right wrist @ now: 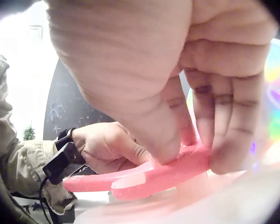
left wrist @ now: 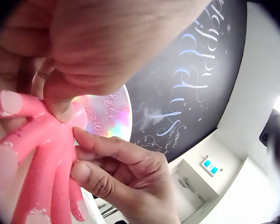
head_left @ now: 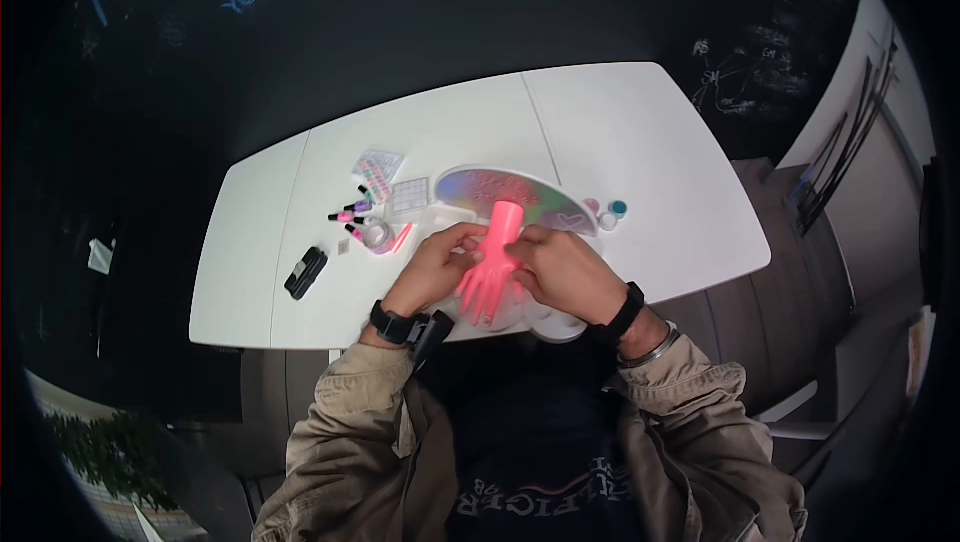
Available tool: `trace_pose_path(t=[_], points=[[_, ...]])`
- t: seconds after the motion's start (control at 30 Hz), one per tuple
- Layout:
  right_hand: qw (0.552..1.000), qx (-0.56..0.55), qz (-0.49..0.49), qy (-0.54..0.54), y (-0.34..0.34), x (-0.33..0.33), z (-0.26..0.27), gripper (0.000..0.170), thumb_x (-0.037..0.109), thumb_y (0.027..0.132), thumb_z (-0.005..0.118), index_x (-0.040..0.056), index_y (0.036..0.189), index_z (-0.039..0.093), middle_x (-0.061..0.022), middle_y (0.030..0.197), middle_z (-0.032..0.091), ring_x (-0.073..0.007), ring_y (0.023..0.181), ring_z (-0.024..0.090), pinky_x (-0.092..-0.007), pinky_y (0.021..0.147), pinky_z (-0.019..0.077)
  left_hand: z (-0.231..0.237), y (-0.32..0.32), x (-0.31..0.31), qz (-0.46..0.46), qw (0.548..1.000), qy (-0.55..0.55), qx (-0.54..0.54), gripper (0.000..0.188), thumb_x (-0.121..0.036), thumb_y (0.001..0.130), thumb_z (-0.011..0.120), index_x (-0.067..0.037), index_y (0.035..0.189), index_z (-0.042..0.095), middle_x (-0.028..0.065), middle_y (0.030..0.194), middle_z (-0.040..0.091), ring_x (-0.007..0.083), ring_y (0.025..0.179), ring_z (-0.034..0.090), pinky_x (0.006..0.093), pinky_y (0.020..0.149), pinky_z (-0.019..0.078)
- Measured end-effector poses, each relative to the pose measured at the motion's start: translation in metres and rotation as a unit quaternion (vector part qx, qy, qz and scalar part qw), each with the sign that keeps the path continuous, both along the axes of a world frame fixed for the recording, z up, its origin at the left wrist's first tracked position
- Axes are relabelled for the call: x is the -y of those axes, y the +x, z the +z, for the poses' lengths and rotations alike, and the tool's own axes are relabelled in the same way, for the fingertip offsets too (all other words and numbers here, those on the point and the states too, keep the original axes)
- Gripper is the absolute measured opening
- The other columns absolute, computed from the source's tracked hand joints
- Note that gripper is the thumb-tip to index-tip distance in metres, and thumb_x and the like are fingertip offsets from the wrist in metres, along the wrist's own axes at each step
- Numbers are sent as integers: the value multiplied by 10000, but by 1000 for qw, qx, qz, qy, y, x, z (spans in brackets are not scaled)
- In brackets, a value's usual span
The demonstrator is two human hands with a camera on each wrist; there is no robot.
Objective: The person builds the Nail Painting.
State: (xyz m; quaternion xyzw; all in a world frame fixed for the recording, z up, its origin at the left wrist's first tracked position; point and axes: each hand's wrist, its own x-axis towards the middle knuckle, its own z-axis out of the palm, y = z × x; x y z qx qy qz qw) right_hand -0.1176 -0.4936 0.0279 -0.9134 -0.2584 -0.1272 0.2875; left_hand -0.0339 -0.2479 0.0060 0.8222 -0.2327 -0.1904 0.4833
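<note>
A glossy pink mannequin hand (head_left: 492,280) lies with its fingers toward the person; pale nails show on it in the left wrist view. The left hand (head_left: 432,270) holds one side, its thumb (left wrist: 60,100) pressing on top and its other fingers reaching below. On the opposite side, the right hand (head_left: 578,274) grips the mannequin hand near its thumb side, with thumb and fingers bent around that edge in the right wrist view. Behind the wrist of the mannequin hand stands a rounded iridescent board (head_left: 455,182) with pink lettering.
Several nail polish bottles (head_left: 347,215), a clear jar (head_left: 377,236) and a pink stick (head_left: 402,238) lie left of the hands. Beyond are a clear sectioned case (head_left: 409,195) and a sheet of coloured pieces (head_left: 374,178). A black case (head_left: 306,273) lies farther left; small jars (head_left: 618,210) stand right.
</note>
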Motion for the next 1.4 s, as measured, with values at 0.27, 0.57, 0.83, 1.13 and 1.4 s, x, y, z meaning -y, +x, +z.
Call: trace_pose_path(t=[0.27,0.57,0.83,1.13,1.4], points=[[986,26,-133,99,2,65,50,233,39,873,812,4,1104,803,-165,1049,780,-405,939,761,-471,855,618,6,20,-39,31,996,-63,-50,377,20,1111,588,-52,1474,656,30,1097,732,106,1002,665,271,903,549],[974,52,-216,-32,25,103,-5,269,66,838,838,18,1099,794,-178,1070,765,-388,1009,750,-470,887,633,16,28,-57,88,983,-136,-87,360,56,1112,566,16,1461,643,3,1019,681,86,919,632,248,873,532],[985,52,-136,-94,47,80,-65,437,65,914,701,47,1350,731,-150,1545,643,-378,1488,537,-573,1179,481,49,30,-83,113,973,-185,-84,368,28,1132,539,52,1494,601,101,1134,769,146,998,733,305,917,603],[982,61,-124,-129,49,69,-77,358,55,967,619,56,1302,747,-59,1416,694,-333,1333,611,-543,1081,528,51,24,-69,120,969,-208,-60,339,-10,1146,547,55,1471,617,136,1205,773,160,1036,744,318,947,607],[984,-2,-132,-116,43,106,-56,330,-30,831,725,131,1092,846,-60,1190,752,-343,1093,684,-440,944,609,21,12,-28,136,972,-192,-25,348,19,1113,581,-13,1451,662,39,1137,735,87,924,663,238,802,533]])
